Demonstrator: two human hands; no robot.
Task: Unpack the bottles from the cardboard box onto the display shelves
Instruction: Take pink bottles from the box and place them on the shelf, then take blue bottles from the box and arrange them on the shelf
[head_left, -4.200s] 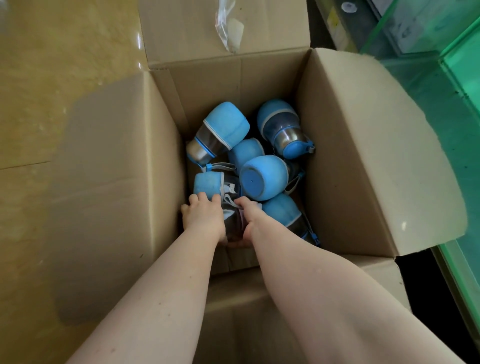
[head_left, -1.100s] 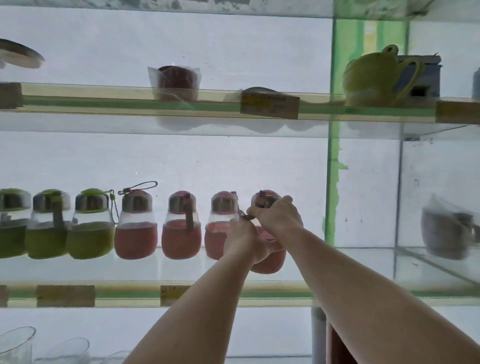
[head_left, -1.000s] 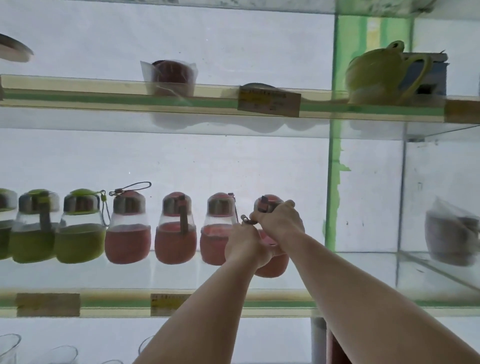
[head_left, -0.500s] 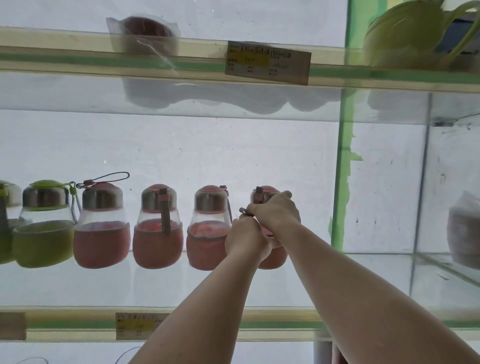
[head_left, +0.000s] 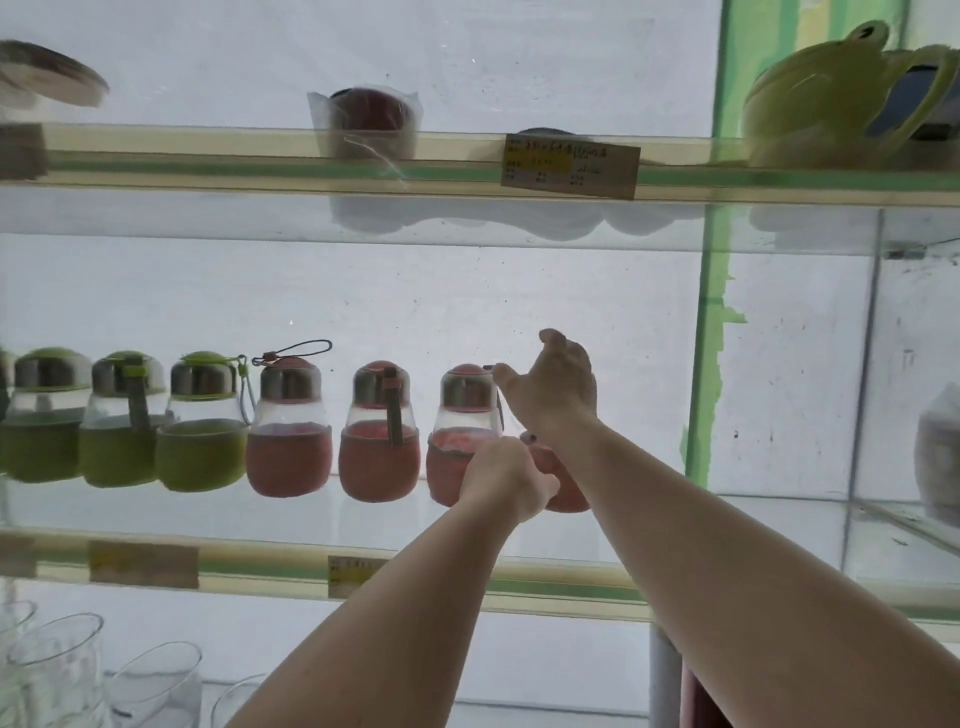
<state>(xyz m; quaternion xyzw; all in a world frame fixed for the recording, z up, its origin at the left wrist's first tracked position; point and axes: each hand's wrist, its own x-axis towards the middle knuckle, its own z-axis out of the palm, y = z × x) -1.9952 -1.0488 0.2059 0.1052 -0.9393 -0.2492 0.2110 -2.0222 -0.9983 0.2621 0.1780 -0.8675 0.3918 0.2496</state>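
The pink-sleeved glass bottle (head_left: 563, 486) stands on the glass shelf (head_left: 727, 525), at the right end of the row. Left hand (head_left: 506, 480) grips its sleeve; right hand (head_left: 553, 387) is spread above. Probably fragile, light: hold by the sleeve.

upper shelf: green frog-shaped teapot (head_left: 821, 104) stood at right | dark red cup in clear plastic wrap (head_left: 370, 122) sat mid-shelf | price label (head_left: 570, 165) hung on the front edge | lid-like disc (head_left: 49, 78) at far left, blurred | lowest level: clear drinking glasses (head_left: 78, 670) stood at bottom left
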